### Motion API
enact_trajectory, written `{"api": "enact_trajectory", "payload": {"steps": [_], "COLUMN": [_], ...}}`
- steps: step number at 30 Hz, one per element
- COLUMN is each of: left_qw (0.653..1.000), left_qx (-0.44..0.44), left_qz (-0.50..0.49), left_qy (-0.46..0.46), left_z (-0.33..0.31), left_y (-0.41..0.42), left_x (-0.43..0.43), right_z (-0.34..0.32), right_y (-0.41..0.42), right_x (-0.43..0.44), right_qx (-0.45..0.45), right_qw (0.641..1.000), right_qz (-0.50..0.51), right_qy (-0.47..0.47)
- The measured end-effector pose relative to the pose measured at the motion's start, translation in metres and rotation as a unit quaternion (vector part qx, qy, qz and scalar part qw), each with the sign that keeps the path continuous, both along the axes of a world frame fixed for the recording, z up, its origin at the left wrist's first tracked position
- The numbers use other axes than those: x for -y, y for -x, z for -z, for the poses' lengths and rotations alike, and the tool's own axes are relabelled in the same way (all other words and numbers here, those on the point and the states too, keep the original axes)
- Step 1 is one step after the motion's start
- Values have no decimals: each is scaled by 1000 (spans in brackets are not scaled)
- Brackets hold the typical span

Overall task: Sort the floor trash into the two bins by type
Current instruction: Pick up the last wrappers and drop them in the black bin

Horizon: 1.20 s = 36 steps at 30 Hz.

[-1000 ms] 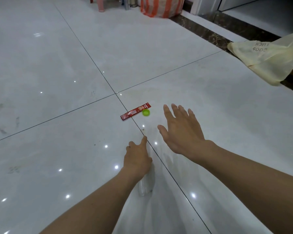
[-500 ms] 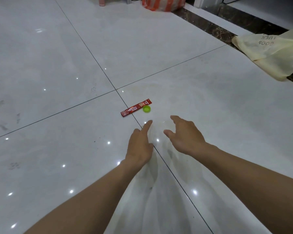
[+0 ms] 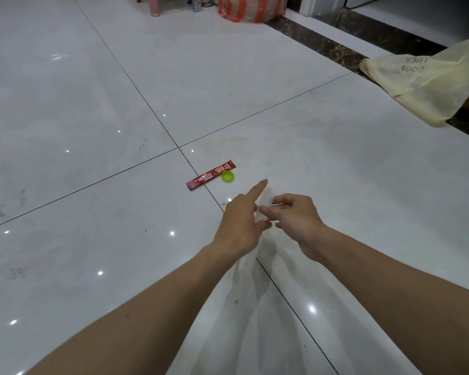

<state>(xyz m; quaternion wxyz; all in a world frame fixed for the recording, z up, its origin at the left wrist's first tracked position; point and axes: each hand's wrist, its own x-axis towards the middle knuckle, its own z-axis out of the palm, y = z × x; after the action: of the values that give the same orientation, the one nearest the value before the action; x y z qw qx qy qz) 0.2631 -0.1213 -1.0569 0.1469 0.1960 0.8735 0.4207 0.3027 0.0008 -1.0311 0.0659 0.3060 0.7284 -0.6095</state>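
A red coffee sachet (image 3: 210,175) lies flat on the white tiled floor, with a small green bottle cap (image 3: 228,176) touching its right end. Just in front of them my left hand (image 3: 238,226) and my right hand (image 3: 295,215) meet on the upper edge of a clear plastic bag (image 3: 263,209). Both hands pinch that edge, and my left index finger points forward toward the cap. The thin see-through bag hangs down between my forearms (image 3: 244,307). What it holds is hard to make out.
A crumpled pale yellow plastic bag (image 3: 428,82) lies at the right over a dark marble strip (image 3: 336,47). An orange-and-white striped bag (image 3: 252,8) and a pink stool leg (image 3: 155,6) stand at the far end.
My right hand, spread open a second ago, has come in and closed on the bag's edge beside my left hand. Both hands have moved forward toward the sachet and cap.
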Motion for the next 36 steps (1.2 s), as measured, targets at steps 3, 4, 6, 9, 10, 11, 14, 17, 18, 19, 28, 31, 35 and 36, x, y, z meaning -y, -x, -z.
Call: {"api": "enact_trajectory", "payload": {"steps": [3,4,6,9,10,11,14,17,18,19,28,31,35,36], "left_qw": [1000,1000,1000,999,998,997,990,981,979,977,961,954,966,969], "left_qx": [10,11,-5,-41,-45,-53,-98,-109,-99,-89,-27,-62,-52,-46], "left_qz": [11,10,9,1,-3,-4,-3,-17,-23,-28,-28,-25,-29,-28], "left_qy": [-11,-14,-4,35,42,50,102,157,175,194,274,293,250,241], "left_z": [0,-1,0,0,1,2,5,12,15,19,53,55,61,61], "left_y": [3,5,10,25,31,38,60,83,90,96,140,147,154,155], "left_x": [2,3,7,18,22,27,37,44,45,46,48,46,43,43], "right_z": [2,3,5,9,10,11,14,17,19,20,23,28,34,35], "right_y": [3,5,9,15,17,19,26,34,36,39,69,74,75,74], "right_x": [-2,-3,-5,-9,-10,-10,-10,-9,-8,-8,-16,-18,-22,-23], "right_qx": [-5,-4,-1,3,4,6,9,10,11,13,13,15,23,25], "right_qw": [1000,1000,1000,998,997,997,996,997,997,997,998,998,998,997], "right_qz": [12,18,30,57,66,73,84,82,81,81,65,64,66,68], "right_qy": [0,-3,-9,-21,-26,-28,-20,-7,-5,-4,-14,-15,-11,-12]}}
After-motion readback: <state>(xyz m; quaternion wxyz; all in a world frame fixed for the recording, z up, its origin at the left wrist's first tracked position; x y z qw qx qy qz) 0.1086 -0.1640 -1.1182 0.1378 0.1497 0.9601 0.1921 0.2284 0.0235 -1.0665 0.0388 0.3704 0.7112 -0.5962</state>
